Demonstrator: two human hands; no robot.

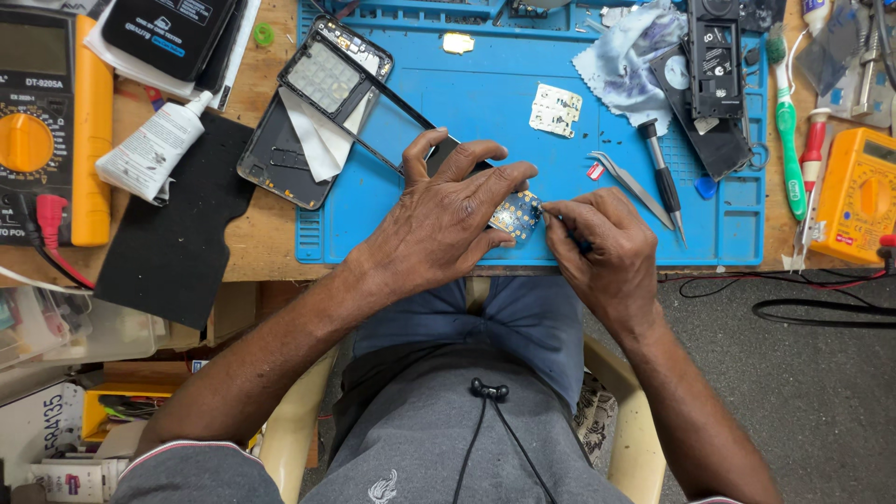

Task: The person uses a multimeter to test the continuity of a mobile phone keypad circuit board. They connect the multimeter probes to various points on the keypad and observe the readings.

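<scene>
Left hand (pixel 439 229) is pinching a small blue circuit board (pixel 516 216) over the blue mat (pixel 485 103), its long axis running toward the right hand (pixel 602 247), which is gripping a thin dark tool (pixel 571 238).

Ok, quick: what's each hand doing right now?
Left hand: closed on the small circuit board, pinning it on the blue mat.
Right hand: closed on a thin dark tool, tip at the board.
</scene>
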